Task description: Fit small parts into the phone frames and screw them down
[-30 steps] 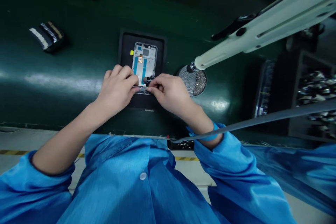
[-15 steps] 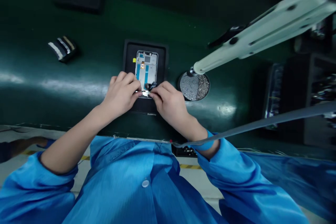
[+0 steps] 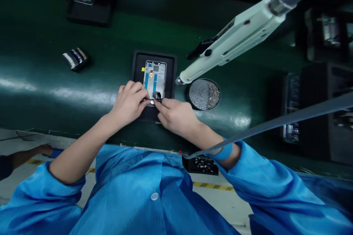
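Note:
An opened phone body (image 3: 150,82) with blue strips and a yellow tab lies in a black tray (image 3: 139,60). My left hand (image 3: 128,102) is closed at the phone's lower left, thumb and index finger meeting by its bottom edge. What they grip is too small to make out. My right hand (image 3: 176,115) comes from the right, index finger stretched onto the bottom end and thumb apart from it; I see nothing held in it. Near these fingertips a dark curled flex piece (image 3: 157,95) stands up from the phone.
A round dish of tiny screws (image 3: 204,94) stands right of the tray. Over it hangs a pale electric screwdriver (image 3: 226,40). A striped block (image 3: 75,58) sits left; another phone tray (image 3: 88,13) is farther back. A grey strap (image 3: 261,128) crosses the right side.
My right hand has gone from a two-finger pinch to a stretched index finger on the phone's bottom end. The screwdriver has swung left. The whole view has shifted slightly.

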`<state>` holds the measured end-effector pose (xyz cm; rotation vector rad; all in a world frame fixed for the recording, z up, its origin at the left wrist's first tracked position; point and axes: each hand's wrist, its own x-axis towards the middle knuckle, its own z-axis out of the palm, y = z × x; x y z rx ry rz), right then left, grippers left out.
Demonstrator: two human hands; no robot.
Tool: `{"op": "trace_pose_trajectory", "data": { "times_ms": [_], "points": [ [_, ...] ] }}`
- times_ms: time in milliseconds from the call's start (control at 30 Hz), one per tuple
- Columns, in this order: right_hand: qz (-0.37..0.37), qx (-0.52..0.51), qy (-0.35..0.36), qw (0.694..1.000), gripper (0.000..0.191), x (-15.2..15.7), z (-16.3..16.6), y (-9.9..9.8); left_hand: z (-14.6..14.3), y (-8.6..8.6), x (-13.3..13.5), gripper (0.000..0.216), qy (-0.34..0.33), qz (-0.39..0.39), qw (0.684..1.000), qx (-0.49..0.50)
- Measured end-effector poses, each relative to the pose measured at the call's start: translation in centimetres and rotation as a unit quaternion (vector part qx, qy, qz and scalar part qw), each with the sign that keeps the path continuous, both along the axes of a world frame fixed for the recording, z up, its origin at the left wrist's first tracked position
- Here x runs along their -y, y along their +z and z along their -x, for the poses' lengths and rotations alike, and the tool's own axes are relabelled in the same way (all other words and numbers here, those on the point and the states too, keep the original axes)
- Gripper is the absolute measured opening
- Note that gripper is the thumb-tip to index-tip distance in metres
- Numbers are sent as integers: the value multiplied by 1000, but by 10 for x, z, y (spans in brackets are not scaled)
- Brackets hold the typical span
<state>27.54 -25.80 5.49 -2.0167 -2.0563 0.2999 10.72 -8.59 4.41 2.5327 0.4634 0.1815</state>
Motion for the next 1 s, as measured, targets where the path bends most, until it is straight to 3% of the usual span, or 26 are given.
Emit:
{"op": "trace_pose_trajectory", "data": {
  "times_ms": [133,200,267,367,467,567,633,667,700,733,767,800,867,933,967,1000],
  "points": [
    [259,51,31,964,57,-18,1,29,4,13,18,7,7,-54,998,10],
    [290,39,34,956,57,-23,1,37,12,20,43,16,-14,-116,993,4],
    [288,22,30,957,56,-24,-1,35,21,22,73,45,-18,-106,994,8],
    [206,3,13,978,54,-16,-7,19,30,17,109,67,7,-144,989,-33],
    [-8,-120,16,993,44,-2,-13,3,30,13,122,64,32,-145,987,-53],
    [-155,-258,-10,954,23,15,-16,2,27,13,122,59,44,-137,987,-65],
    [-242,-247,-125,930,17,25,-21,7,27,14,121,58,46,-134,987,-69],
    [-308,-227,-199,902,17,29,-26,9,27,15,122,57,46,-134,987,-68],
    [-386,-214,-269,856,16,31,-32,10,27,15,122,57,47,-136,987,-66],
    [-465,-213,-300,805,22,31,-40,9,27,14,123,56,49,-139,987,-63],
    [-513,-207,-277,786,38,31,-50,8,28,13,123,56,51,-141,987,-62],
    [-526,-225,-252,780,56,30,-60,7,28,11,123,55,53,-144,986,-63],
    [-477,-273,-183,815,84,27,-80,6,28,8,123,56,58,-146,985,-72],
    [-430,-329,-106,834,94,22,-91,8,27,9,124,57,61,-152,983,-85],
    [-381,-358,-175,835,74,18,-92,9,26,11,125,57,65,-159,981,-89],
    [-326,-329,-315,828,43,11,-90,8,25,13,127,56,70,-173,978,-90]
  ]
}}
